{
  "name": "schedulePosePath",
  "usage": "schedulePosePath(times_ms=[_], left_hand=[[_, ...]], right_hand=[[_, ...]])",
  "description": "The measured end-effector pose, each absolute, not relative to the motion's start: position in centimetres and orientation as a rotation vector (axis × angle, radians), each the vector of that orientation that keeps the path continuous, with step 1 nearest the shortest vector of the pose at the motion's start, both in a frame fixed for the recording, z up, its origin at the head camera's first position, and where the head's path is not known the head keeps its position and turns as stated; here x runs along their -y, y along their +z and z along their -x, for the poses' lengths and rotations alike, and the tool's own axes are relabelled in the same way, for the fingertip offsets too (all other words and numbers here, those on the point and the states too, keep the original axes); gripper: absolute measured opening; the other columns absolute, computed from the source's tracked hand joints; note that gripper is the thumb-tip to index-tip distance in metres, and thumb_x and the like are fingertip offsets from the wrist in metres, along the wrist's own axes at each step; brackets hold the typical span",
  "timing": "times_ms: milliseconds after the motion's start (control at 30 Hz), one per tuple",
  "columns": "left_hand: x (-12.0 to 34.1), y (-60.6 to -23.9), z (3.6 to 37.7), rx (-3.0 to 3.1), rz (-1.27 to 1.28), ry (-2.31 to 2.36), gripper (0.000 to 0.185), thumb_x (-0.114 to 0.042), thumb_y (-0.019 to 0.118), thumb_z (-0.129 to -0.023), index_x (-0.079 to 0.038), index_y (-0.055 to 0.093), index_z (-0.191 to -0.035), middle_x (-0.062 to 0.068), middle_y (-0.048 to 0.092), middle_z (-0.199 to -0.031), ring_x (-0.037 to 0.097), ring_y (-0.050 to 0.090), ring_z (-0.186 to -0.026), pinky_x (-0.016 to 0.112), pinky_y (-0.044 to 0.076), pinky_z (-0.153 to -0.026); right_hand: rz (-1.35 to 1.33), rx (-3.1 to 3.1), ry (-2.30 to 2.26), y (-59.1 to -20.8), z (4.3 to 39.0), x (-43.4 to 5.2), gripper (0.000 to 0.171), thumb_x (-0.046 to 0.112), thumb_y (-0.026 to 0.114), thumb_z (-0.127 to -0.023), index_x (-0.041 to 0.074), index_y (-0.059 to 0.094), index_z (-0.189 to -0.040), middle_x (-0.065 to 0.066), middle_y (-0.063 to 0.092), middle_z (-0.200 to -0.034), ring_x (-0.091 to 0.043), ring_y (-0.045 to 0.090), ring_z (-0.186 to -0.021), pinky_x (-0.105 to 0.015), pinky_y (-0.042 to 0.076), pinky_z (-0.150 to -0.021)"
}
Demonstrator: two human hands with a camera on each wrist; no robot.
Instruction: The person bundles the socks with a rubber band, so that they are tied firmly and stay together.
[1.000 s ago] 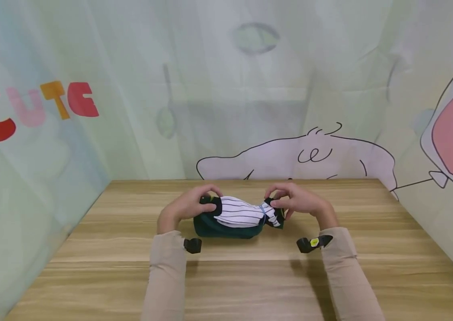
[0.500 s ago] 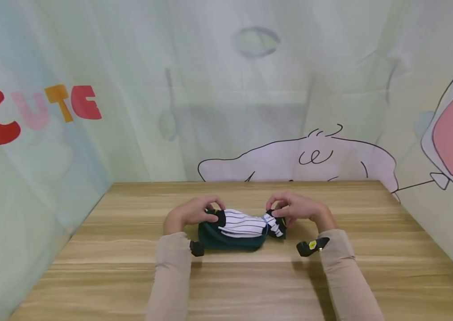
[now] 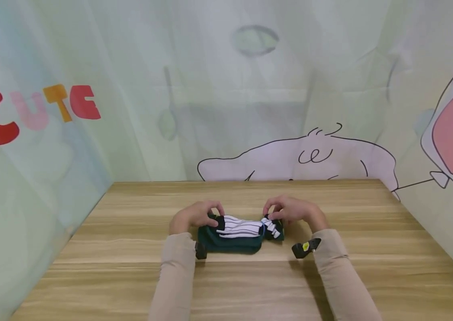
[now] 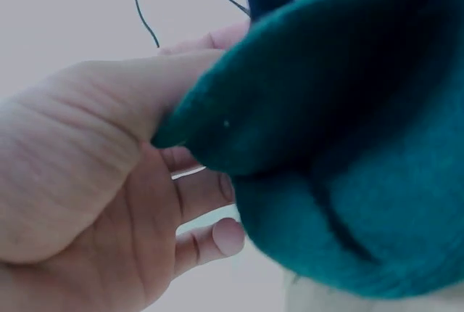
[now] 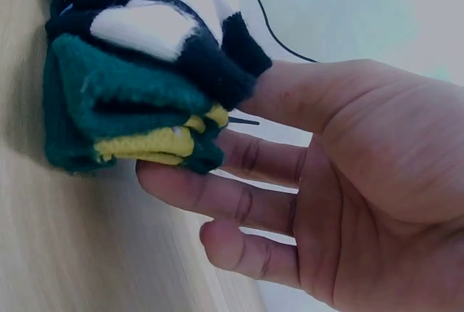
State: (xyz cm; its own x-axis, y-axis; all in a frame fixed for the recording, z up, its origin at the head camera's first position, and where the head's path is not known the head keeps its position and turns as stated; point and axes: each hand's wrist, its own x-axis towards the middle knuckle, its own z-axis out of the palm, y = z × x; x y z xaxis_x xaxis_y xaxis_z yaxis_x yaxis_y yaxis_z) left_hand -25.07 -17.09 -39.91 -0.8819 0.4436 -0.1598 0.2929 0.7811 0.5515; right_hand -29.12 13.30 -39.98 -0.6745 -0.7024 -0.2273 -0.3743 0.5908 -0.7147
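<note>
A bundle of socks (image 3: 240,227), dark green with a white, black-striped layer on top, lies crosswise on the table in the head view. A thin blue band (image 3: 263,228) cinches it near its right end. My left hand (image 3: 194,215) pinches the left end; in the left wrist view the thumb is partly hidden behind the green fabric (image 4: 362,123). My right hand (image 3: 295,208) pinches the right end between thumb and fingers. Its lower fingers are spread below green, yellow and black-and-white fabric (image 5: 138,94) in the right wrist view.
The wood-grain table (image 3: 246,285) runs back to a printed curtain (image 3: 226,98) with cartoon drawings. Black wrist cameras (image 3: 305,248) sit at both sleeve cuffs. A thin dark cord (image 5: 264,18) shows behind the right hand.
Both hands and the sock bundle have come lower in the head view, nearer to me. The left hand has also shifted slightly right. Both hands keep their grip at the ends.
</note>
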Motion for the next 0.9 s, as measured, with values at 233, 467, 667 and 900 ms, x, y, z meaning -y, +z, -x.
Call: schedulePosePath(times_ms=[233, 467, 667, 900], left_hand=[[17.1, -40.5, 25.1, -2.71, -0.491, 0.781, 0.021, -0.009, 0.066, -0.079, -0.018, 0.057, -0.096, 0.005, 0.056, -0.108, 0.021, 0.052, -0.096, 0.041, 0.041, -0.086], [17.2, -40.4, 24.9, -2.74, -0.421, 0.76, 0.024, -0.016, 0.069, -0.077, -0.014, 0.056, -0.097, 0.008, 0.059, -0.098, 0.019, 0.054, -0.086, 0.037, 0.043, -0.08], [17.4, -39.8, 24.5, -2.779, -0.358, 0.809, 0.03, -0.025, 0.067, -0.079, -0.012, 0.055, -0.103, 0.005, 0.06, -0.091, 0.017, 0.055, -0.08, 0.035, 0.045, -0.076], [17.5, -39.6, 24.5, -2.871, -0.388, 0.93, 0.038, -0.032, 0.063, -0.081, -0.02, 0.051, -0.115, 0.009, 0.059, -0.104, 0.019, 0.055, -0.088, 0.039, 0.044, -0.078]], right_hand=[[0.818, -2.356, -0.846, -40.1, 29.0, -13.0, 0.014, 0.018, 0.053, -0.089, 0.017, 0.057, -0.103, -0.008, 0.059, -0.093, -0.024, 0.054, -0.063, -0.036, 0.045, -0.053], [0.798, -2.36, -0.845, -40.5, 29.1, -13.2, 0.013, 0.022, 0.054, -0.089, 0.017, 0.06, -0.1, -0.004, 0.058, -0.084, -0.022, 0.054, -0.067, -0.036, 0.046, -0.058], [0.759, -2.382, -0.88, -40.5, 29.0, -13.8, 0.018, 0.026, 0.051, -0.09, 0.016, 0.06, -0.103, -0.005, 0.057, -0.09, -0.023, 0.057, -0.074, -0.036, 0.046, -0.065], [0.764, -2.433, -0.905, -39.9, 28.9, -14.1, 0.024, 0.022, 0.051, -0.091, 0.011, 0.056, -0.111, -0.004, 0.059, -0.095, -0.021, 0.058, -0.08, -0.036, 0.046, -0.072]])
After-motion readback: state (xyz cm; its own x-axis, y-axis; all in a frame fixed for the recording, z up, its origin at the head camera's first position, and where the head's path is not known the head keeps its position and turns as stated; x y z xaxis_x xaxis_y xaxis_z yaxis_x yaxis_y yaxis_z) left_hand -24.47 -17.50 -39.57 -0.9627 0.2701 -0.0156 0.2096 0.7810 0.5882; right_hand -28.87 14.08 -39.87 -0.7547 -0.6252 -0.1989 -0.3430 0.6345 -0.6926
